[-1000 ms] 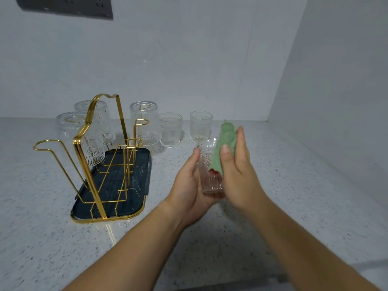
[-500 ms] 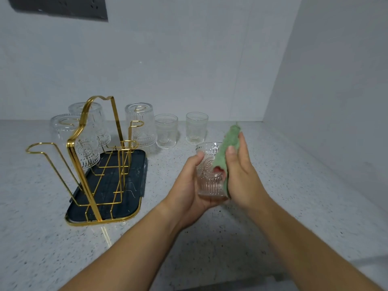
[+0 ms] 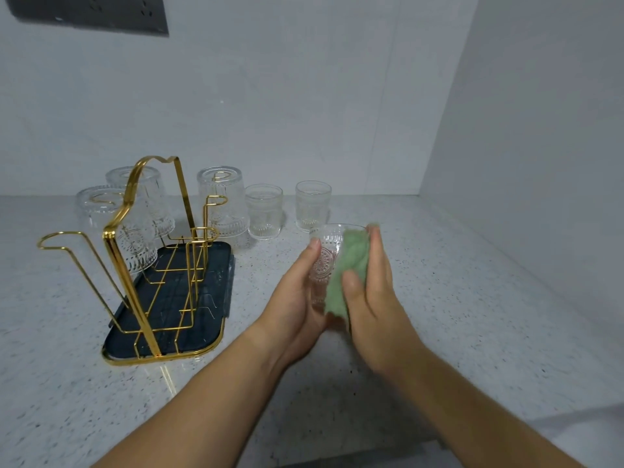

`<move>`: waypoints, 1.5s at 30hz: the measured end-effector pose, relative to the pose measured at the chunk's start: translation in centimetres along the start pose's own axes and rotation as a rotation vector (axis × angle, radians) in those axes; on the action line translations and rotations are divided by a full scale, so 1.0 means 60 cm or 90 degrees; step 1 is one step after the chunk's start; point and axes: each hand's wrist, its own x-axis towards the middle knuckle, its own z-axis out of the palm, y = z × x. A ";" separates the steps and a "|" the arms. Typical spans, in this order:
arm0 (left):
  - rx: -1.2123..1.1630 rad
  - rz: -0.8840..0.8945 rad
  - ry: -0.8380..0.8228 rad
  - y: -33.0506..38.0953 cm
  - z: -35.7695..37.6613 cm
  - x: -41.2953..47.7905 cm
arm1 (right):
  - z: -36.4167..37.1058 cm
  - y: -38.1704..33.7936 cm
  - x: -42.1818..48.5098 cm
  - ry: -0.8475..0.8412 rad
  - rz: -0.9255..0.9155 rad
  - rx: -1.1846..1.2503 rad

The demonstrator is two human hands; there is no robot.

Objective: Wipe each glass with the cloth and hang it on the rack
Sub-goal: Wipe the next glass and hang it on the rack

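We hold a clear embossed drinking glass (image 3: pixel 323 265) upright above the white speckled stone counter (image 3: pixel 472 298), between our two hands and to the right of the rack. Our left hand (image 3: pixel 297 295) cups it from the left: the thumb lies up its near side and the other fingers curl round behind, mostly hidden. Our right hand (image 3: pixel 374 298) clamps a green cloth (image 3: pixel 351 261) on the glass's right side, with the thumb pressing the cloth from the front and the long fingers lying close together along the far side up to the rim. The cloth covers that side from the rim to below the base, and its top edge is blurred. To the left stands a gold wire rack (image 3: pixel 116 251) with a tall arched handle, set in a dark blue tray (image 3: pixel 221 282) with a gold rim. Three like glasses hang upside down on its pegs: one at the front left (image 3: pixel 91 214), one behind it (image 3: pixel 153 204) and one at the back right (image 3: pixel 226 211). Just right of the rack, near the pale wall, two more clear glasses (image 3: pixel 264 211) (image 3: pixel 313 204) stand upright on the counter, a little apart from each other. A dark socket panel (image 3: pixel 91 11) sits high on the wall at the upper left.
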 end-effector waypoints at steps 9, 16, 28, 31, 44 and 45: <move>-0.055 0.014 0.001 0.006 -0.004 -0.003 | 0.023 -0.002 -0.002 -0.054 -0.063 -0.132; -0.031 -0.030 -0.003 0.004 0.007 -0.005 | 0.000 0.013 -0.015 -0.041 -0.051 -0.175; -0.032 -0.054 -0.039 0.006 0.004 -0.006 | -0.032 -0.020 0.042 0.090 0.099 0.211; 0.011 -0.059 -0.070 0.000 0.010 -0.008 | -0.061 -0.035 0.066 0.096 0.067 0.156; 0.082 -0.019 -0.071 0.005 0.001 -0.010 | -0.136 -0.062 0.053 -0.277 -0.029 0.007; 0.083 -0.023 -0.073 0.005 0.001 -0.010 | -0.141 -0.061 0.052 -0.298 -0.034 -0.008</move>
